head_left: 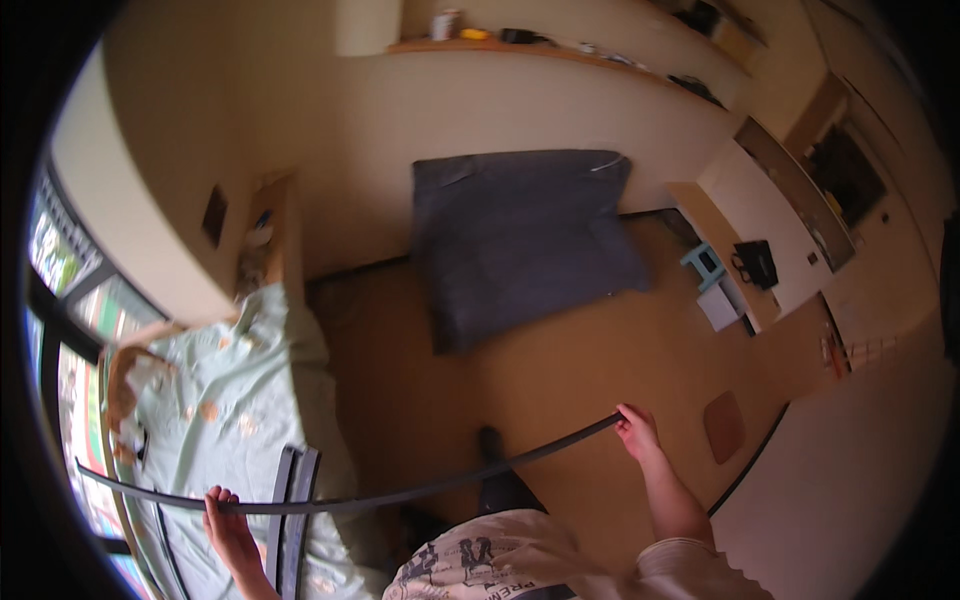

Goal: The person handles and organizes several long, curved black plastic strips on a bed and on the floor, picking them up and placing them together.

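Note:
A long, thin dark strip (420, 491) spans the view in front of my body; it looks bowed, perhaps from the lens. My left hand (229, 529) grips it some way in from its left end, over the bed. My right hand (636, 431) pinches its right end, above the wooden-coloured floor. More dark strips or rails (295, 517) lie on the pale green patterned bed cover (247, 390), passing beneath the held strip. Their lower ends run out of view. What the strips are made of cannot be told.
A dark blue-grey cloth-covered piece (525, 240) stands against the far wall. At right are a light blue stool (703, 266), a white box (721, 304) and a desk (720, 240) with a black bag. A pinkish mat (724, 426) lies on the floor. Windows line the left side.

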Motion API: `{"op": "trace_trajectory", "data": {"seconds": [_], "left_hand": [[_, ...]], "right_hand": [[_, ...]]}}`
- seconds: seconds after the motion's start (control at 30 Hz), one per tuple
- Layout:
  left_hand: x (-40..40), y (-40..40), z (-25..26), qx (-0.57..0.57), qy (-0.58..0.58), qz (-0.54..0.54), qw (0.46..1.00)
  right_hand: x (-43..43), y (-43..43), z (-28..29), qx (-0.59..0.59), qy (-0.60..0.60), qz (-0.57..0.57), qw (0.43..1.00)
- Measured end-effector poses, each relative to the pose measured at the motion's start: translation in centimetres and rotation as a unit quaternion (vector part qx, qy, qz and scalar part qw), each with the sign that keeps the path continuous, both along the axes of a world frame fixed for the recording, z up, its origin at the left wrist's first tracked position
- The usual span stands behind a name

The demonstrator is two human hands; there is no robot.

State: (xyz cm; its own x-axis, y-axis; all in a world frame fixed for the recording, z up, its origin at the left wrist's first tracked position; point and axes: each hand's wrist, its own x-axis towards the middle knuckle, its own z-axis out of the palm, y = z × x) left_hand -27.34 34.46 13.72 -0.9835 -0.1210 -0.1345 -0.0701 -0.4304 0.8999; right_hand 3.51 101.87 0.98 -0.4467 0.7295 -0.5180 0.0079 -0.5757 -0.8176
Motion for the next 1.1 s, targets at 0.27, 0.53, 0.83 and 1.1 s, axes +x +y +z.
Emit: {"op": "trace_trajectory", "data": {"seconds": [0.27,0.53,0.83,1.1], "left_hand": [[-6.2,15.2,-0.6,-0.122,-0.059,-0.059,0.989],[-9.8,46.1,-0.6,-0.048,-0.024,-0.247,0.967],[-4.6,83.3,6.1,-0.090,0.035,-0.481,0.872],[1.5,111.5,1.0,-0.083,0.050,-0.617,0.781]], "right_hand": [[8.3,14.5,-7.9,-0.011,0.011,-0.234,0.972],[22.9,27.4,-12.7,-0.017,0.002,-0.365,0.931],[39.5,29.3,-10.4,0.016,0.016,-0.590,0.807],[50.0,27.9,-12.8,-0.010,-0.002,-0.693,0.721]]}}
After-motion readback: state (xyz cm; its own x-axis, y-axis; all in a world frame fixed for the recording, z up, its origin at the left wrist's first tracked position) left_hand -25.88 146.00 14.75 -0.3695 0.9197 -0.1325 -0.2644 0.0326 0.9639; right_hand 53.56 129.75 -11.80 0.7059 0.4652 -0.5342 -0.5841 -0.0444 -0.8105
